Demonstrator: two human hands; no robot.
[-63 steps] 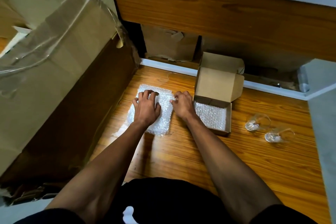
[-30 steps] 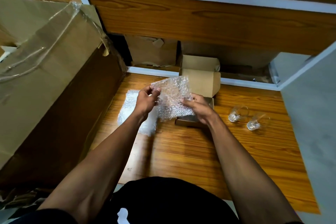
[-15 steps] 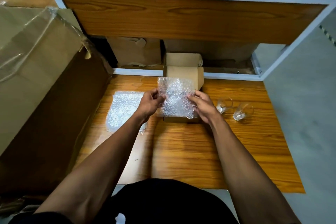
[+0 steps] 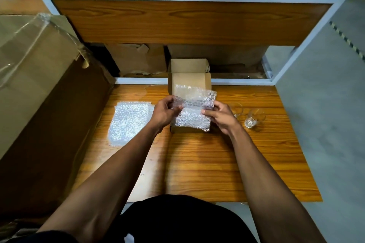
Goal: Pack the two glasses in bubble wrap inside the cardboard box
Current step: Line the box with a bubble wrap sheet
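A sheet of bubble wrap (image 4: 194,104) is held up between my left hand (image 4: 165,113) and my right hand (image 4: 221,117), each pinching a side edge. The sheet hangs in front of the small open cardboard box (image 4: 188,80), whose lid stands up at the back; the box's inside is hidden by the sheet. Two clear glasses lie on their sides to the right of the box: one glass (image 4: 237,109) partly behind my right hand, the other glass (image 4: 253,118) further right. More bubble wrap (image 4: 129,121) lies flat on the wooden board (image 4: 197,160) at the left.
A large taped cardboard carton (image 4: 39,85) fills the left side. A wooden shelf with a white frame (image 4: 187,19) overhangs the back, with flattened cardboard (image 4: 138,59) underneath. Grey floor (image 4: 325,124) lies to the right of the board.
Both hands lifted one bubble wrap sheet off the pile at the left and carried it right, in front of the box. The camera view shifted so the box sits at centre.
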